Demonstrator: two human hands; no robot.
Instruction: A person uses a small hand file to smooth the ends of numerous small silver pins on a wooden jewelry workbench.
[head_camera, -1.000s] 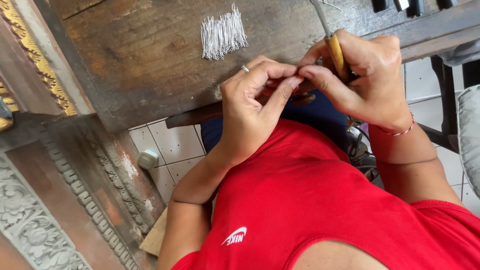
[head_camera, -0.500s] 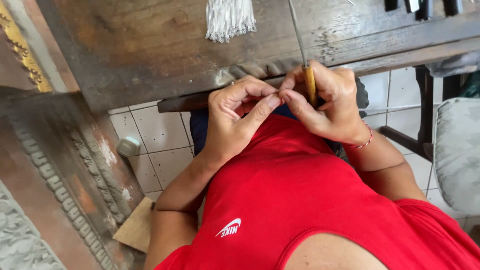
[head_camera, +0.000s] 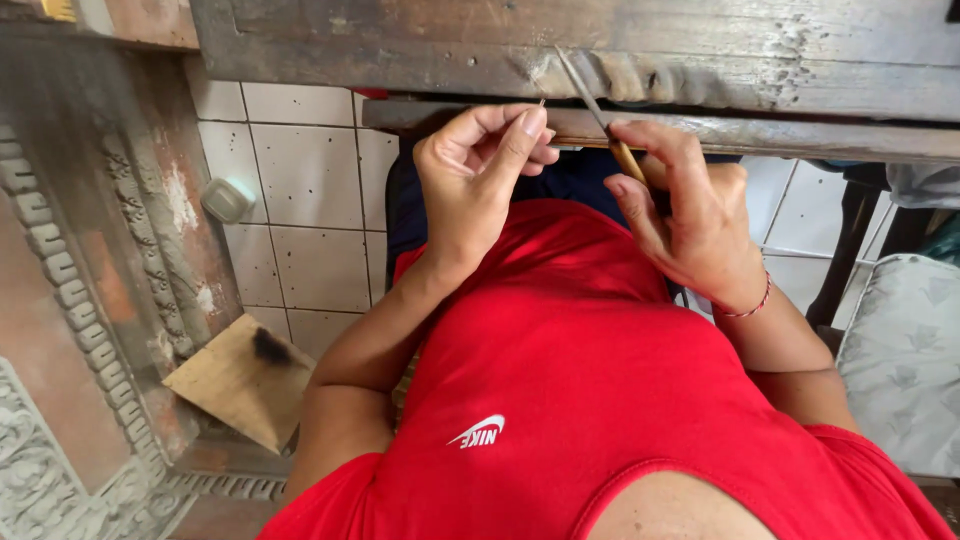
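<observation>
While your left hand (head_camera: 480, 190) pinches a tiny pin-like piece (head_camera: 541, 103) between thumb and forefinger, held up just under the edge of the wooden worktop (head_camera: 400, 45), very little of it shows, so a slight easing of that pinch could drop it onto the tiled floor (head_camera: 300, 180) below, where it would be hard to find. Moving right, your right hand (head_camera: 690, 215) has its fingers closed around a thin tool with a yellowish handle (head_camera: 612, 135), its metal tip angled up against the worktop edge. Hands are near but apart; if you bring the point across too fast or off line, it could jab your left fingertips (head_camera: 530, 125) or knock the piece loose.
</observation>
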